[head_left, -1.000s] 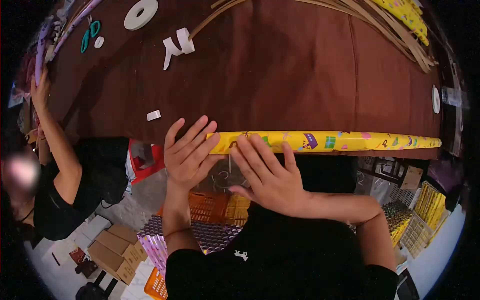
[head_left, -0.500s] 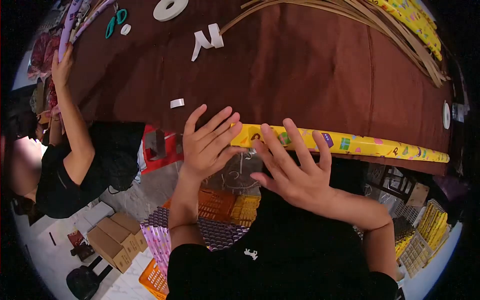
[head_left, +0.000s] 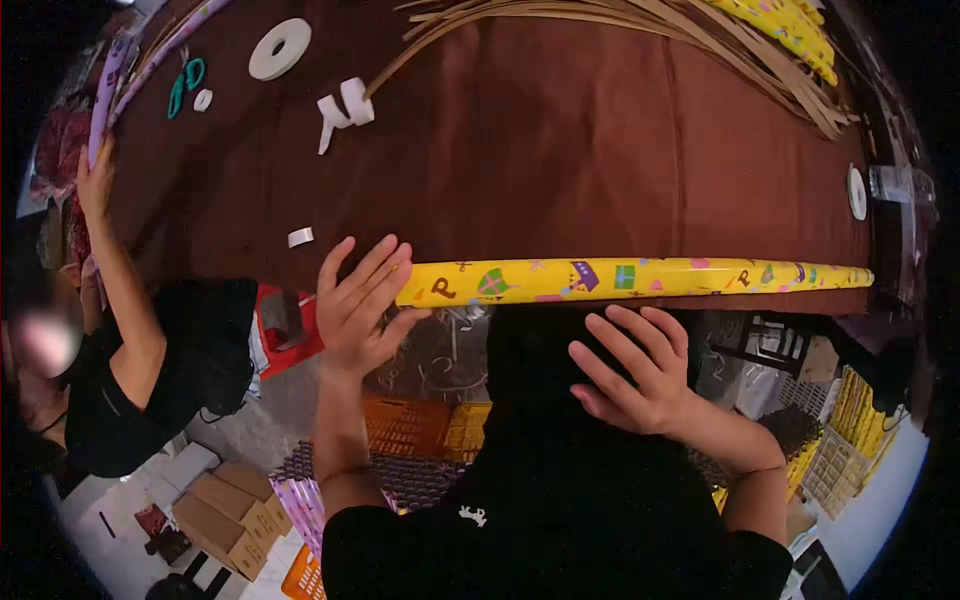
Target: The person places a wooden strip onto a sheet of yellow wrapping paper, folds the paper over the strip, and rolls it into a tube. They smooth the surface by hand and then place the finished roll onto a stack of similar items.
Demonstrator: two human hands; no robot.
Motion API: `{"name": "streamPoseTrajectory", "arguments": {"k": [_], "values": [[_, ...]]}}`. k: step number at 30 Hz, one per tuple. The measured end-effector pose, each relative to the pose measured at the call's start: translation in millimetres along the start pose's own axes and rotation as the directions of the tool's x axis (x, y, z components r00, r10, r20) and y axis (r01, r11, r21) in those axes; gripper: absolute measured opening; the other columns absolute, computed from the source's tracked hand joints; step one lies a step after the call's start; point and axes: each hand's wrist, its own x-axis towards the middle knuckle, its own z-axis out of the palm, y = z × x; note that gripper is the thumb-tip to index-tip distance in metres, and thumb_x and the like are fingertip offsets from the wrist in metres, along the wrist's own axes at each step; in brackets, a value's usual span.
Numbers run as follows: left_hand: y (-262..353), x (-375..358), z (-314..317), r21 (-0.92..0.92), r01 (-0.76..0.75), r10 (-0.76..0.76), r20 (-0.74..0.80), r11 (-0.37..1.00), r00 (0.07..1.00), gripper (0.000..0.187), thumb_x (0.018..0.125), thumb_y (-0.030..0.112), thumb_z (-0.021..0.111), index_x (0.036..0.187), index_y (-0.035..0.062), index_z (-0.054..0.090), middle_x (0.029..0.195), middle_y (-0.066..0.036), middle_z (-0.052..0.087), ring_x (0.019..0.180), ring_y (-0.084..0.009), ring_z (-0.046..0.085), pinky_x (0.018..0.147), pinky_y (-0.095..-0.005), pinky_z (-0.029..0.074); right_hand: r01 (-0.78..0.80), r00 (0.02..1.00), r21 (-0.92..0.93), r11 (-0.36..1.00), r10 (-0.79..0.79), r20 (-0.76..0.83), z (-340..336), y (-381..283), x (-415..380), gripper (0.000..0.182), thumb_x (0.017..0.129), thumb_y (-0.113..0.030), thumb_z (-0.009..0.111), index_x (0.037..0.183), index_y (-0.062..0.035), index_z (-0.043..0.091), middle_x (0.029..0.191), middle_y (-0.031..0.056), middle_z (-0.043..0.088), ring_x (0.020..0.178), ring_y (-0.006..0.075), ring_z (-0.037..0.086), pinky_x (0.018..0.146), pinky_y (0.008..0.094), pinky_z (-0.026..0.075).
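Note:
A long yellow roll (head_left: 520, 282), printed with coloured gift and letter pictures, lies along the table's near edge. At its left end is my left hand (head_left: 360, 310), fingers stretched out and together over the tip, thumb apart below. That hand seems to touch the end without wrapping round it. My right hand (head_left: 640, 370) is off the roll, in front of my black shirt just below it. Its fingers are spread and slightly bent, with nothing in them. A small white tape piece (head_left: 300, 237) lies on the cloth left of my left hand.
On the brown cloth (head_left: 560, 160) are a white tape roll (head_left: 281, 49), curled white tape (head_left: 346, 112), green-handled scissors (head_left: 185, 85), brown strips (head_left: 760, 65) and another tape roll (head_left: 857, 192). At left a co-worker's hand (head_left: 96, 180) holds a purple roll (head_left: 104, 110). Crates (head_left: 410, 425) stand below.
My right hand has left the yellow roll and drawn back toward my body. The left hand stays by the left end. More of the roll's print shows, and the view has shifted.

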Motion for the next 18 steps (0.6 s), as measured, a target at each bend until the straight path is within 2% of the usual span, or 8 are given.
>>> {"name": "streamPoseTrajectory", "arguments": {"k": [1,4,5,7,8,10,15,18], "values": [[0,0,2,-0.013,-0.044,0.043,-0.064,0.999,0.997,0.049,0.081,0.033,0.071,0.118,0.0027,0.062,0.118,-0.013,0.066,0.119,-0.0271,0.058,0.106,-0.0493,0.032,-0.013,1.000,-0.016,1.000,0.014,0.003,0,2,-6,0.041,0.080,-0.028,0.071,0.118,-0.0132,0.066,0.122,0.0089,0.061,0.107,0.0255,0.059,0.094,0.0418,0.043],[10,5,0,-0.076,-0.032,0.022,-0.124,0.997,0.992,0.047,0.091,0.042,0.058,0.116,0.0020,0.062,0.115,-0.018,0.067,0.115,-0.0331,0.060,0.107,-0.0520,0.031,-0.029,0.994,-0.071,0.997,0.020,-0.112,6,6,-15,0.048,0.079,-0.027,0.072,0.124,-0.0137,0.062,0.101,0.0053,0.062,0.086,0.0209,0.058,0.079,0.0362,0.047],[12,3,3,-0.081,-0.040,0.030,-0.122,0.996,0.992,0.047,0.091,0.042,0.058,0.116,0.0020,0.062,0.115,-0.018,0.067,0.115,-0.0331,0.060,0.107,-0.0520,0.031,-0.059,0.995,-0.001,0.998,0.058,-0.082,9,5,-11,0.050,0.076,-0.024,0.073,0.123,-0.0106,0.062,0.093,0.0044,0.059,0.078,0.0206,0.054,0.072,0.0351,0.046],[11,-1,11,-0.099,0.014,-0.034,-0.207,0.995,0.978,0.041,0.096,0.036,0.050,0.114,0.0014,0.062,0.113,-0.017,0.067,0.114,-0.0343,0.061,0.107,-0.0538,0.031,-0.080,0.996,0.034,0.996,0.081,-0.049,13,4,0,0.060,0.072,-0.024,0.076,0.126,-0.0059,0.058,0.076,0.0015,0.054,0.061,0.0171,0.049,0.055,0.0299,0.042],[14,1,12,-0.101,0.010,-0.033,-0.229,0.995,0.973,0.031,0.097,0.025,0.050,0.112,0.0011,0.063,0.112,-0.017,0.068,0.114,-0.0351,0.061,0.106,-0.0553,0.031,-0.129,0.992,0.027,0.991,0.129,-0.004,14,1,5,0.061,0.073,-0.025,0.076,0.128,-0.0067,0.057,0.072,0.0004,0.051,0.057,0.0155,0.048,0.052,0.0286,0.040],[19,0,17,-0.036,0.067,-0.074,-0.258,0.997,0.963,0.025,0.093,0.017,0.055,0.111,0.0008,0.063,0.111,-0.017,0.068,0.113,-0.0356,0.061,0.106,-0.0561,0.032,-0.222,0.974,0.017,0.975,0.221,0.040,19,-1,10,0.066,0.074,-0.029,0.076,0.133,-0.0089,0.054,0.060,-0.0014,0.041,0.048,0.0122,0.045,0.045,0.0257,0.037],[29,3,15,0.001,0.169,-0.165,-0.219,0.986,0.962,0.023,0.089,0.008,0.057,0.109,-0.0013,0.063,0.111,-0.017,0.068,0.113,-0.0352,0.061,0.106,-0.0577,0.031,-0.221,0.972,-0.042,0.974,0.224,0.071,14,7,-4,0.069,0.075,-0.029,0.076,0.136,-0.0107,0.052,0.056,-0.0021,0.038,0.046,0.0126,0.043,0.045,0.0261,0.037],[31,5,16,0.005,0.193,-0.187,-0.227,0.981,0.956,0.022,0.091,0.007,0.054,0.109,-0.0013,0.064,0.111,-0.016,0.068,0.113,-0.0354,0.061,0.106,-0.0580,0.031,-0.247,0.969,-0.011,0.969,0.247,-0.008,12,18,-18,0.068,0.075,-0.029,0.076,0.136,-0.0109,0.052,0.056,-0.0023,0.040,0.046,0.0125,0.043,0.045,0.0262,0.037]]}}
